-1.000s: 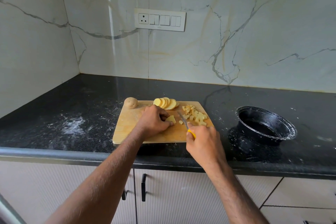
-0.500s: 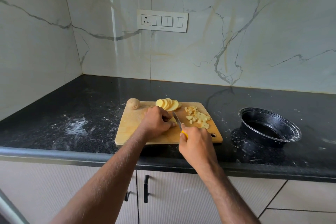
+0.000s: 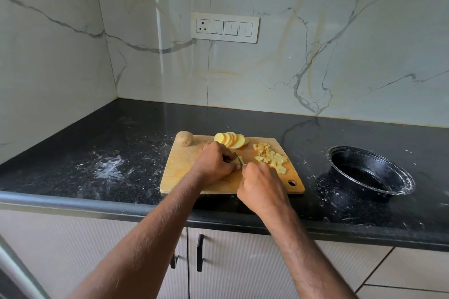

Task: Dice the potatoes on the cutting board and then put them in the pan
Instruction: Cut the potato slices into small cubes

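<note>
A wooden cutting board [image 3: 179,172] lies on the black counter. At its far left corner rests a whole unpeeled potato [image 3: 184,138]. A fan of round potato slices [image 3: 232,139] lies at the far edge, and a heap of diced potato [image 3: 272,158] sits on the right side. My left hand [image 3: 215,164] presses down a potato slice [image 3: 236,161], mostly hidden under the fingers. My right hand [image 3: 262,187] grips a knife [image 3: 239,158] whose blade is down on that slice; the handle is hidden in my fist. The black pan [image 3: 369,173] stands to the right of the board.
White powdery smears [image 3: 107,167] mark the counter left of the board and around the pan. A marble wall with a switch panel [image 3: 224,27] rises behind. The counter's rounded front edge [image 3: 73,201] runs above cabinet doors with black handles [image 3: 199,252].
My right hand and the knife shifted left from beside the diced heap to the slice under my left hand, and the blade has come down onto it. The camera view shifted slightly.
</note>
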### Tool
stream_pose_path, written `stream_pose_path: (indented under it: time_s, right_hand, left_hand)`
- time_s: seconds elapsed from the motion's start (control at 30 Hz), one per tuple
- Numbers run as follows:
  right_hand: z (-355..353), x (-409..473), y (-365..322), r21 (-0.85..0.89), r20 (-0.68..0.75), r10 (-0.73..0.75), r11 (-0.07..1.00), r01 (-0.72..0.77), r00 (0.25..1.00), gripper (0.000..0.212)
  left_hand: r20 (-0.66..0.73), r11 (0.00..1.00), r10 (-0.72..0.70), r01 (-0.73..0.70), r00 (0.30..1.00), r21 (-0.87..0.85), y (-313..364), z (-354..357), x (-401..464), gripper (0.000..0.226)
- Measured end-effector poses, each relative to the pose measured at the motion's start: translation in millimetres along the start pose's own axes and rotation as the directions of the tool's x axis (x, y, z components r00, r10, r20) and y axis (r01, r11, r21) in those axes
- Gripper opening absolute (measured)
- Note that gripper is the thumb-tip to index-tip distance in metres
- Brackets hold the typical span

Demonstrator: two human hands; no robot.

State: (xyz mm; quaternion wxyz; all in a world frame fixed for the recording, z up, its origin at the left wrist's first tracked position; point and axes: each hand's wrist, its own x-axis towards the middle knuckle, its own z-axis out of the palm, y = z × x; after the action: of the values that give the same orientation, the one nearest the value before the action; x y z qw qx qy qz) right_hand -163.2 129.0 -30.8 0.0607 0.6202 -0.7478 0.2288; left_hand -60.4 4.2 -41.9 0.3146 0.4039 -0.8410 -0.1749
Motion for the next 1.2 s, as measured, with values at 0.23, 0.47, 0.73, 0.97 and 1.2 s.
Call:
stream_pose_path:
  time_s: [0.23,0.47,0.73,0.97,1.2]
  right_hand:
    - [1,-6,9,0.014,0.009,-0.051,0.999,0.051,0.999,0.005]
    - [2,-24,29,0.020,-0.080,-0.041,0.999,0.042,0.996,0.021]
    - [3,-22,37,0.143,-0.124,0.045,0.989,-0.027,0.991,0.034]
    - [14,-18,19,0.189,-0.088,0.036,0.982,-0.019,0.995,0.037]
    - [14,-20,14,0.176,-0.094,0.042,0.984,-0.025,0.995,0.038]
  left_hand:
    - [-0.002,1.000,-0.021,0.021,1.000,-0.003,3,-2,-4,0.022]
    - [0.019,1.000,-0.015,0.015,1.000,0.001,2,-1,-3,0.030]
    - [-0.006,0.999,-0.050,0.049,0.999,-0.020,-1,-2,-3,0.022]
    - [0.007,0.999,-0.036,0.036,0.999,-0.028,-1,-3,-2,0.017]
    - [0.014,0.999,-0.051,0.051,0.999,-0.010,-3,-1,0,0.022]
